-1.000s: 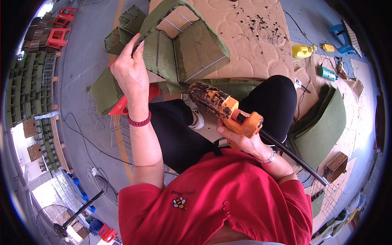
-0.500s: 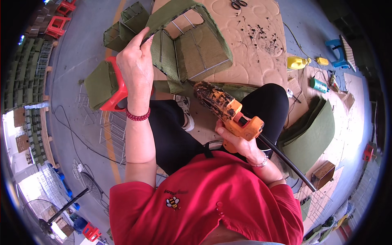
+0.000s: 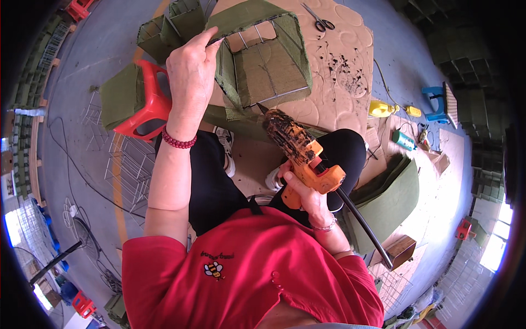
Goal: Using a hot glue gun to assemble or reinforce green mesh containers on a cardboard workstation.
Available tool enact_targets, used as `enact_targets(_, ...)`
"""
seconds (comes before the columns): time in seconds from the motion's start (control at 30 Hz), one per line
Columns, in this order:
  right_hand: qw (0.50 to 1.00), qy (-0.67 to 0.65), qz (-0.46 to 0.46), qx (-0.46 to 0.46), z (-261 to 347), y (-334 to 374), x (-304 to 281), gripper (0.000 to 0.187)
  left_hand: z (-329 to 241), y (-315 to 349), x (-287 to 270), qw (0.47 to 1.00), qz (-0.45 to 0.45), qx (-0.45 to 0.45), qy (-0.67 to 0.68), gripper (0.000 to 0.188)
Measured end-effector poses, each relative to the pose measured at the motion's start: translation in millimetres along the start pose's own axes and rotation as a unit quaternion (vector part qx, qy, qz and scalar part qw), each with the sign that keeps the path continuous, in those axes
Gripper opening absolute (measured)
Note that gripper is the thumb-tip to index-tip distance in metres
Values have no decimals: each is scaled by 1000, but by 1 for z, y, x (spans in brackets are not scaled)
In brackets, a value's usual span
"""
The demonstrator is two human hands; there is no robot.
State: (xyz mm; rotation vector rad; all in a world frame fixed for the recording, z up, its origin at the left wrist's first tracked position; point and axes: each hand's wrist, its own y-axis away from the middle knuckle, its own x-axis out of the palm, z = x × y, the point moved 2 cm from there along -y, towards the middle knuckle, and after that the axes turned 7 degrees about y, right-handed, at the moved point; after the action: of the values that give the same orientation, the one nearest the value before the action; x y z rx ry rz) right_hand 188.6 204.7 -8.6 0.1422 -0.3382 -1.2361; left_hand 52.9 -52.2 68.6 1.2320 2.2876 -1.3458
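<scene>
My left hand (image 3: pixel 192 68) pinches the upper left rim of a green fabric box (image 3: pixel 238 19) built on a thin metal wire frame, its open side facing me. In my right hand (image 3: pixel 304 194) is an orange hot glue gun (image 3: pixel 323 178), its front half caked with dark residue. A long black glue stick (image 3: pixel 364 225) sticks out of its back. The gun's nozzle points at the box's lower edge, very close to it; I cannot tell whether they touch. The box rests on a cardboard-covered worktop (image 3: pixel 342 115) beyond my knees.
Black scissors (image 3: pixel 323 24) lie on the far cardboard, near dark glue specks. A red stool (image 3: pixel 150 104) with green fabric pieces stands left, beside wire frames (image 3: pixel 129 170). To the right are stacked green fabric sheets (image 3: pixel 383 203), a yellow bottle (image 3: pixel 382 108) and a green bottle (image 3: pixel 404 140).
The view has shifted a little. The glue gun's nozzle, hidden before, now shows by the box's lower edge. My left hand still holds the rim, its index finger less raised.
</scene>
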Motion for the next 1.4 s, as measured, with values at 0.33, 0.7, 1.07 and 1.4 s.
enact_targets(0.33,999,40,-1,-20,4,-2,0,14,1,0,3,1000,0,-5,-2,23)
enact_targets(0.7,999,0,-14,-41,10,-3,1,19,-5,-1,5,1000,14,5,-20,23)
enact_targets(1.07,999,5,-28,-44,9,-2,-1,22,-5,-1,5,999,2,30,-18,21)
enact_targets(1.4,998,-7,-50,-46,4,-1,-13,26,-6,-2,6,1000,11,8,-22,22)
